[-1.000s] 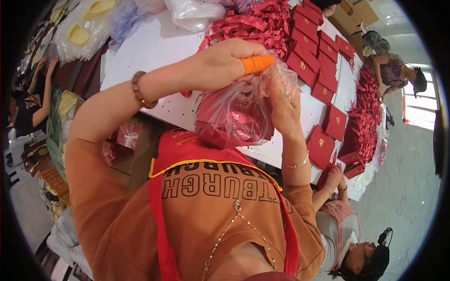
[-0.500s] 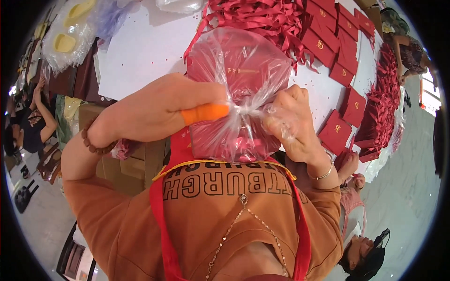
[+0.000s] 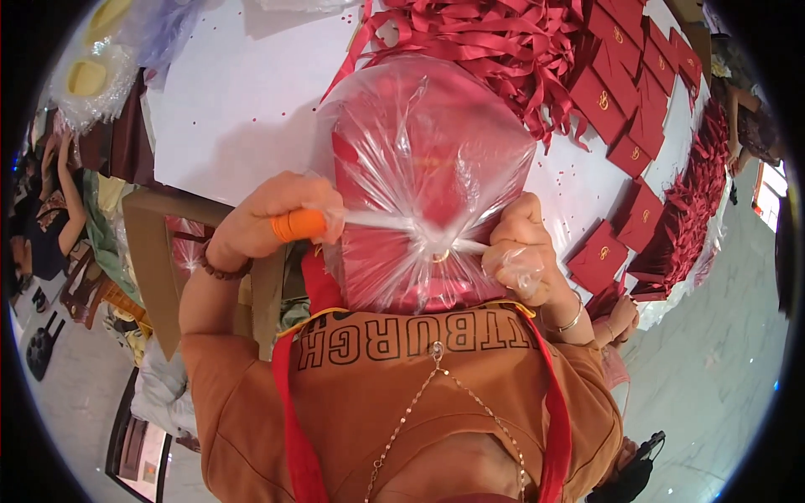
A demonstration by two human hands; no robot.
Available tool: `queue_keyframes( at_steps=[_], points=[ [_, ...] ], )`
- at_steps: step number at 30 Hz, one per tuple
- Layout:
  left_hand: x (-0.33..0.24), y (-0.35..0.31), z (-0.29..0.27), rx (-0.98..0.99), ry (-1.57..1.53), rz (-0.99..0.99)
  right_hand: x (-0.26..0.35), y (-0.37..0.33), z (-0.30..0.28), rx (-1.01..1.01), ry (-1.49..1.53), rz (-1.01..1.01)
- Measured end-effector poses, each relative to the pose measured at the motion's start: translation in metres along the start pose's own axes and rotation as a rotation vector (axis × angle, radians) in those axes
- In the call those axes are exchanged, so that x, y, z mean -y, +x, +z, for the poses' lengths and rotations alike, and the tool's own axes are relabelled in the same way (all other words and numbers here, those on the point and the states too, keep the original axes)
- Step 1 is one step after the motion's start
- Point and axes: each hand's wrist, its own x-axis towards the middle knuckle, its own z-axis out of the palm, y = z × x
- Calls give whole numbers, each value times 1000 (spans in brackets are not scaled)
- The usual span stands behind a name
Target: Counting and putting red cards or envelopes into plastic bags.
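Observation:
A clear plastic bag (image 3: 436, 126) with red contents stands close against my chest, its neck drawn into a knot at the middle. My left hand (image 3: 281, 220), an orange band around one finger, is closed on one twisted end of the bag, left of the knot. On the other side my right hand (image 3: 524, 251) grips the opposite end in a fist, with a tuft of plastic poking out. Both ends are stretched taut between the hands. What exactly lies inside the bag is blurred by the creased plastic.
Red ribbons (image 3: 495, 50) are heaped beyond the bag on the white table (image 3: 243, 101). Several red boxes or pouches (image 3: 604, 251) lie at the right, beside another ribbon pile (image 3: 696, 193). A cardboard box (image 3: 159, 251) stands at my left. Other people's hands (image 3: 622, 317) show at the right.
My left hand has moved left, away from the knot, pulling its end of the bag out straight. The knot looks tighter, and the view has shifted slightly.

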Motion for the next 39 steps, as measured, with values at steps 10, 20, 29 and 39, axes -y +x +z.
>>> queue_keyframes(
  at_steps=[10,20,29,39],
  points=[
    [5,9,21,-250,-15,107,43,19,-3,-146,-470,-133],
    [-13,2,48,-248,-14,92,71,29,39,-278,461,9],
    [-63,18,108,-342,-13,227,81,31,60,-313,-282,188],
    [34,31,16,-637,139,212,58,-17,20,-589,240,201]
  ],
)
